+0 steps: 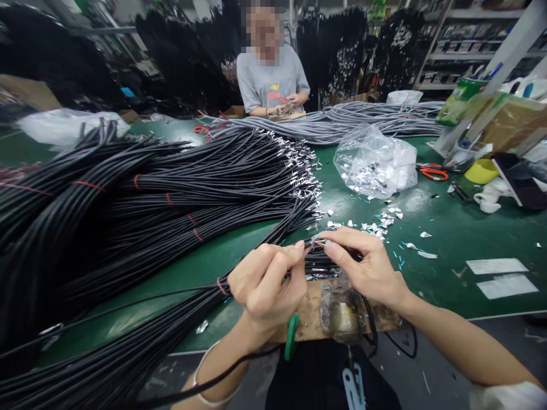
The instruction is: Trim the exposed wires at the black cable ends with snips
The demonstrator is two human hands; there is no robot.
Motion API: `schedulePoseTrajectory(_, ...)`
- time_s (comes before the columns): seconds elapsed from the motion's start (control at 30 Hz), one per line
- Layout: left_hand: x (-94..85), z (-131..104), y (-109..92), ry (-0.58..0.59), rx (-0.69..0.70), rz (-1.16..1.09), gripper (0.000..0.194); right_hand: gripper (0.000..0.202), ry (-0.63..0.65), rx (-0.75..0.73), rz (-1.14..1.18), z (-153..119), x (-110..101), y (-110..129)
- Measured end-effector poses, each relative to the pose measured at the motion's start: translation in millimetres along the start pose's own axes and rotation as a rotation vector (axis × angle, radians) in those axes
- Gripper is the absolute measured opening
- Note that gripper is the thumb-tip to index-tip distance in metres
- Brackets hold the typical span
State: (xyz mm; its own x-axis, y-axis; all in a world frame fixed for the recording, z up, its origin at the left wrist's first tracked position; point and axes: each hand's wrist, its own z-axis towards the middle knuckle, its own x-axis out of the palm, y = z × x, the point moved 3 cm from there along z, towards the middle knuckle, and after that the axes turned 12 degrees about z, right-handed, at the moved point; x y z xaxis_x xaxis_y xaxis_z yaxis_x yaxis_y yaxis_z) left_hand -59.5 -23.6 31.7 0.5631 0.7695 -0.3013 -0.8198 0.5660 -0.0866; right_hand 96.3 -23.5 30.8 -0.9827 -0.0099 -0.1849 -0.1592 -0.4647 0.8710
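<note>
Head view: both hands are working close together, fingertips nearly meeting over the near edge of the bench (453, 233). The left hand (269, 279) is pinching one end of some thin coloured wires (318, 243), and the right hand (370, 262) is gripping them from the other side, thumb and forefinger closing in. So the wires are sitting right between the two, above the board (307, 304), where a metal tool (343, 316) is resting and a green ring (291, 337) is standing by the left wrist. Off to the left, black cables (205, 165) are sprawling in thick bundles, red ties (170, 199) cinching them. Scraps (384, 221) are littering the bench beyond the right hand, a clear bag (376, 162) is slumping behind them, and orange scissors (433, 172) are lying just beside it. Across the bench, a person (273, 80) in grey is handling something small behind grey cables (342, 122).
</note>
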Motion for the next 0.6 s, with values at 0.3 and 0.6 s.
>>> schedulePoseTrajectory(0.3,3.9,5,-1,0.168,-0.059,-0.077,0.013,0.019,-0.046,-0.018,-0.019,1,-3,3)
schedulePoseTrajectory(0.6,13.3,7,5,0.539,-0.382,-0.434,0.030,0.019,-0.048,-0.109,-0.121,-2,-5,7)
